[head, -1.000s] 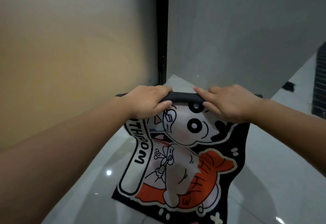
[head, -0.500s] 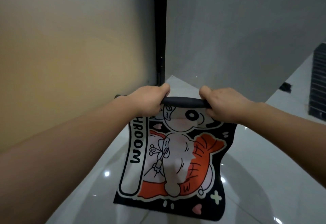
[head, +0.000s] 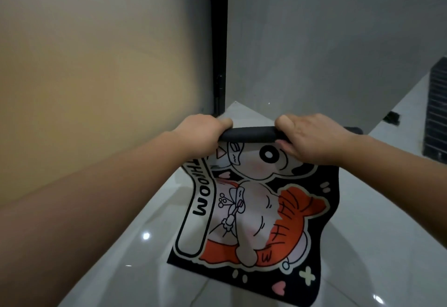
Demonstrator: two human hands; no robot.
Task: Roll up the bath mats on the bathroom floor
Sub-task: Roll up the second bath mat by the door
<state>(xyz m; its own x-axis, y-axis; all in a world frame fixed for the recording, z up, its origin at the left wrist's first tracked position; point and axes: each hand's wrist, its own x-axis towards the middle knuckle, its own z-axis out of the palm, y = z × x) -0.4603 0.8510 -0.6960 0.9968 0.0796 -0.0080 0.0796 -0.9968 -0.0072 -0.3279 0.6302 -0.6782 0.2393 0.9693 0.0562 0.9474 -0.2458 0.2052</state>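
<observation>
A black bath mat (head: 261, 210) with a cartoon figure, an orange fish shape and the letters "THROOM" hangs in the air in front of me. Its top edge is wound into a thin black roll (head: 249, 134). My left hand (head: 200, 137) grips the left end of that roll, fingers curled over it. My right hand (head: 312, 137) grips the right part, and a short stub of roll sticks out past my wrist. The mat's lower edge hangs just above the glossy white floor tiles (head: 362, 246).
A beige wall (head: 96, 76) runs close on my left. A black door frame (head: 219, 40) stands straight ahead, next to a grey wall (head: 326, 40). A dark slatted object (head: 437, 113) is at the far right, with a small black item (head: 391, 118) on the floor near it.
The roll has been turned between my hands, and the mat has swung and risen slightly. More of its lower edge, with a cross and a heart, shows now.
</observation>
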